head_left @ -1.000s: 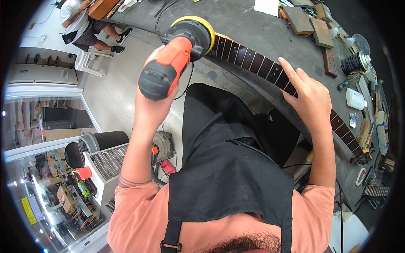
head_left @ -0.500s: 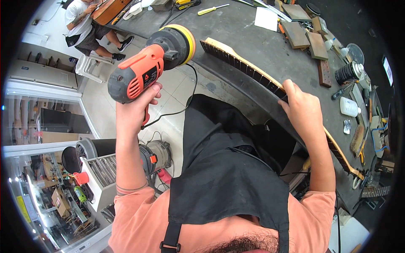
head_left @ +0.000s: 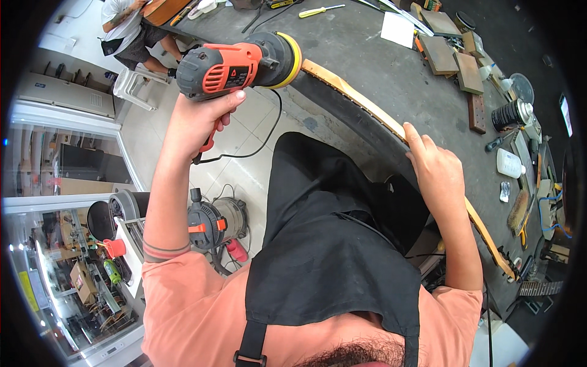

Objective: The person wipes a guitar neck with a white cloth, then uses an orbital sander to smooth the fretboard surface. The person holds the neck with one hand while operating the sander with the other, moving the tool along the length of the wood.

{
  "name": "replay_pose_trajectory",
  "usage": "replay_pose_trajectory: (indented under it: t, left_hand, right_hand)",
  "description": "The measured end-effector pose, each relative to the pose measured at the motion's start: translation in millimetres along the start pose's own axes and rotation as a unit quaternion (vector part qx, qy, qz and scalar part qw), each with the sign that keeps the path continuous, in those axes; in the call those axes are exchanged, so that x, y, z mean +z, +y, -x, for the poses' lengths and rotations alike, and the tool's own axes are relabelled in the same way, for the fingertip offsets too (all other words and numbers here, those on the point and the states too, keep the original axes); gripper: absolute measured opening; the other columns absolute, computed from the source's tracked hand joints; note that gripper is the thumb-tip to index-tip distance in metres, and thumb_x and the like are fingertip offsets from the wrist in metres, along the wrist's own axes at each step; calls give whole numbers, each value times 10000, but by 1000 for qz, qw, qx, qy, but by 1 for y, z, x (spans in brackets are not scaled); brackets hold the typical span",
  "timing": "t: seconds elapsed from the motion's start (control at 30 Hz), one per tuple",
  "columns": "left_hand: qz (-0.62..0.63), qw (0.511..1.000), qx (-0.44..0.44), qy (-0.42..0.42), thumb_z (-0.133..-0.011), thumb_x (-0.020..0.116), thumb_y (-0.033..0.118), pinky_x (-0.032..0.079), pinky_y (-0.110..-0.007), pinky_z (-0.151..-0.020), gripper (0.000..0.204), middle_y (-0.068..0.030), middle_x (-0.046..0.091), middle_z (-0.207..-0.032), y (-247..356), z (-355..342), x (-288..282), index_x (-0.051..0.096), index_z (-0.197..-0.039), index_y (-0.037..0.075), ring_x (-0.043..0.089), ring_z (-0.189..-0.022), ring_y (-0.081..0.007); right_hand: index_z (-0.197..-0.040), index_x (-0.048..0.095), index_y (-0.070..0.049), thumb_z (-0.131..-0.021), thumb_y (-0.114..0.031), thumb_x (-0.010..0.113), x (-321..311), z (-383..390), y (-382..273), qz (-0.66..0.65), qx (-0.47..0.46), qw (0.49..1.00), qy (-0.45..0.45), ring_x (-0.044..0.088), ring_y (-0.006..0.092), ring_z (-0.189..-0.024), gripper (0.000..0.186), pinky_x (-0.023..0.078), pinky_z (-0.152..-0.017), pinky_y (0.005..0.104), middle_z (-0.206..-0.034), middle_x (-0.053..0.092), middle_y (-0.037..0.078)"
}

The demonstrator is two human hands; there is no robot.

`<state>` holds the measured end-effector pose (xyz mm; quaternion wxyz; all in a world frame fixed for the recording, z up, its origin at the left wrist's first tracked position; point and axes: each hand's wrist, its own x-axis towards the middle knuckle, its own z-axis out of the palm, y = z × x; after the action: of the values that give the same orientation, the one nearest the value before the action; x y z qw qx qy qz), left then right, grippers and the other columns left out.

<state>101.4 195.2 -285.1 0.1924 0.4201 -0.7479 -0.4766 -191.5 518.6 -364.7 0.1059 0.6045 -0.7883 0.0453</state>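
Observation:
My left hand [head_left: 199, 125] is wrapped round the handle of an orange and black power sander [head_left: 229, 70], held up at the left of the bench. Its round pad has a yellow rim and faces right, beside the near end of a guitar neck [head_left: 361, 103]; whether they touch I cannot tell. The long pale wooden neck lies along the bench edge, its fretboard side mostly turned out of sight. My right hand [head_left: 437, 168] grips it around the middle, thumb hidden underneath. The headstock [head_left: 506, 269] lies at the lower right, past my forearm.
The dark workbench [head_left: 342, 43] holds a yellow screwdriver [head_left: 321, 11], wooden blocks [head_left: 439, 56], a can [head_left: 510, 115], a white bottle [head_left: 509, 163] and a brush [head_left: 518, 208]. The sander's cord loops below it. A vacuum [head_left: 217, 221] stands on the floor; another person [head_left: 131, 30] works far left.
The sander has come rightward, its pad now beside the neck's end. The neck has been rolled, so pale wood shows instead of the fretted side.

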Motion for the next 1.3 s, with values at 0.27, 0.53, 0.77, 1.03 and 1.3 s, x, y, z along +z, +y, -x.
replay_pose_trajectory:
  t: [0.27,0.53,0.77,1.03,1.3]
  left_hand:
    - [-45,998,-6,-35,-979,888,258,473,-267,-559,238,30,642,-717,13,21,19,799,-1087,64,574,-620,-56]
    - [-16,1000,-17,10,-990,888,225,471,-268,-568,225,28,664,-749,2,21,21,793,-1124,71,595,-632,-58]
    - [-8,998,57,12,-980,922,245,501,-283,-613,270,25,701,-793,-3,39,50,805,-1149,71,633,-690,-72]
    - [89,991,48,90,-1017,856,152,600,-308,-742,321,-70,806,-993,-38,13,20,784,-1292,4,755,-838,-138]
    - [68,997,34,30,-964,870,77,563,-308,-725,282,-12,776,-949,-23,22,27,792,-1229,18,700,-799,-107]
  right_hand:
    - [-1557,610,-122,-977,-104,788,3,3,-1,5,16,1000,-11,769,275,-840,608,602,-759,414,-1000,719,93]
    - [-1542,586,-118,-938,-28,728,2,1,-1,12,-3,1000,12,756,235,-767,627,584,-709,375,-943,695,78]
    - [-1537,598,-127,-986,-89,760,2,0,1,-5,3,1000,2,778,253,-811,575,597,-732,390,-983,725,83]
    - [-1430,639,-107,-934,-188,891,-21,-26,33,-147,50,985,-78,773,414,-991,562,600,-851,525,-1053,800,173]
    - [-1352,686,-71,-919,-379,906,-34,-51,45,-232,141,941,-203,774,444,-1037,575,575,-950,528,-1004,802,219]
